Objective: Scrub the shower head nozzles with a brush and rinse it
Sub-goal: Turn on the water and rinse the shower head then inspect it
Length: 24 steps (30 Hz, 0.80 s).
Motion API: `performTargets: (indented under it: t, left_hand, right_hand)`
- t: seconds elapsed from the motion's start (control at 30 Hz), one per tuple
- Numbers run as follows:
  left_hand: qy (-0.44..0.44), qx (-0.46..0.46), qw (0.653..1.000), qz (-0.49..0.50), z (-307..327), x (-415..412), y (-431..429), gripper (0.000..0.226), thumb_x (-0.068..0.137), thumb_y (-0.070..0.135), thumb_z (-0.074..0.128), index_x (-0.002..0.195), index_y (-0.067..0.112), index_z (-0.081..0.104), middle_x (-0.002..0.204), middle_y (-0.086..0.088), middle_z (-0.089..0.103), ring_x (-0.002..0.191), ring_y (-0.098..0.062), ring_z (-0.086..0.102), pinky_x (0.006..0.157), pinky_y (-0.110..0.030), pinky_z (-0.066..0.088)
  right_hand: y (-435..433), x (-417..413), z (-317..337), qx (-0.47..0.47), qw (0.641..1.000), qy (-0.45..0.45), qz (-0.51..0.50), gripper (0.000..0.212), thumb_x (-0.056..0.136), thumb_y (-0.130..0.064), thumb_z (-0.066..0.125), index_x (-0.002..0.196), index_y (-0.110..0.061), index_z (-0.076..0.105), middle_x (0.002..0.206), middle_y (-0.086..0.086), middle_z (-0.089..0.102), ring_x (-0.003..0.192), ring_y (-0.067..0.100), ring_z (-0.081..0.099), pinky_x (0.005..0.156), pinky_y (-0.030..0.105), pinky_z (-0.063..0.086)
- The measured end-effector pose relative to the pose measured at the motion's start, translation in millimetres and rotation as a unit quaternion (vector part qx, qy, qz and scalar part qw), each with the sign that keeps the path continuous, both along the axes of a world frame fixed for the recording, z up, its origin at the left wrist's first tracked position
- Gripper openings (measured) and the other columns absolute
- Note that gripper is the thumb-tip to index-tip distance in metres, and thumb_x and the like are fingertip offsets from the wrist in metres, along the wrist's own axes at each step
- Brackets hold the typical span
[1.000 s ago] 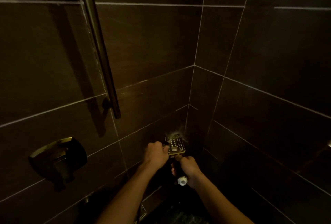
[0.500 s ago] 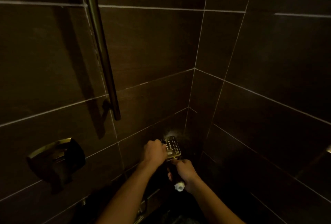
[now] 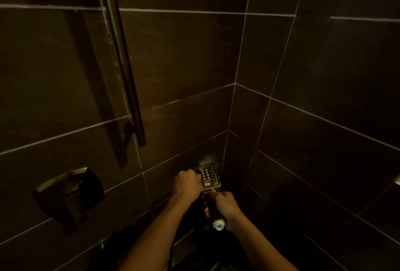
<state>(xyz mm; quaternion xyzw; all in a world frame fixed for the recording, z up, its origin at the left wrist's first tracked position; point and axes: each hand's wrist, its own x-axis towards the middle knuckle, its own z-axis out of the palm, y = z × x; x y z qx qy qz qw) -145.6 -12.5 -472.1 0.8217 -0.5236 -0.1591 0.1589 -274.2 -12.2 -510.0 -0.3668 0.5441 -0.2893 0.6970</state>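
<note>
Two dark tiled walls [image 3: 184, 58] meet in a corner just behind the shower head [image 3: 209, 176]; open room right of it. One rail [image 3: 121, 58] up-left, one valve plate [image 3: 69, 190] far left. Right hand [image 3: 225, 204] grips its handle [image 3: 217, 224] below; left hand [image 3: 187, 184], at its left edge, curls round a dark, mostly hidden brush [image 3: 197, 171].

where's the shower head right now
In the head view, low and right of centre by the tiled corner: the shower head sits between the left hand, holding a dark brush at its left edge, and the right hand gripping its handle below.
</note>
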Motion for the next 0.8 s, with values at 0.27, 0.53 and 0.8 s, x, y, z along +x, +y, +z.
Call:
performTargets:
  t: [0.27, 0.53, 0.8]
  left_hand:
    - [0.012, 0.003, 1.000, -0.016, 3, 0, 2, 0.035, 0.098, 0.039, 0.051, 0.108, 0.009, 0.065, 0.111, -0.014, 0.066, 0.099, -0.028, 0.065, 0.075, -0.034, 0.050]
    - [0.055, -0.009, 0.998, -0.018, 3, 15, 9, 0.035, 0.096, 0.043, 0.051, 0.090, 0.012, 0.068, 0.092, -0.012, 0.068, 0.080, -0.025, 0.064, 0.065, -0.032, 0.045]
    - [0.052, -0.022, 0.998, 0.005, 5, 26, 20, 0.033, 0.096, 0.039, 0.052, 0.098, 0.010, 0.068, 0.100, -0.013, 0.067, 0.088, -0.028, 0.064, 0.067, -0.031, 0.044]
  right_hand:
    - [2, 3, 1, -0.009, 1.000, 0.010, 0.003, 0.023, 0.101, -0.007, 0.047, 0.094, 0.007, 0.064, 0.067, 0.017, 0.063, 0.048, 0.023, 0.060, 0.046, 0.032, 0.051]
    - [0, 6, -2, 0.010, 1.000, -0.005, 0.010, 0.022, 0.101, -0.009, 0.048, 0.097, 0.004, 0.065, 0.070, 0.016, 0.066, 0.050, 0.023, 0.061, 0.048, 0.033, 0.052]
    - [4, 15, -5, -0.005, 1.000, 0.008, 0.003, 0.020, 0.101, -0.008, 0.048, 0.094, 0.005, 0.062, 0.069, 0.019, 0.063, 0.047, 0.024, 0.060, 0.045, 0.032, 0.051]
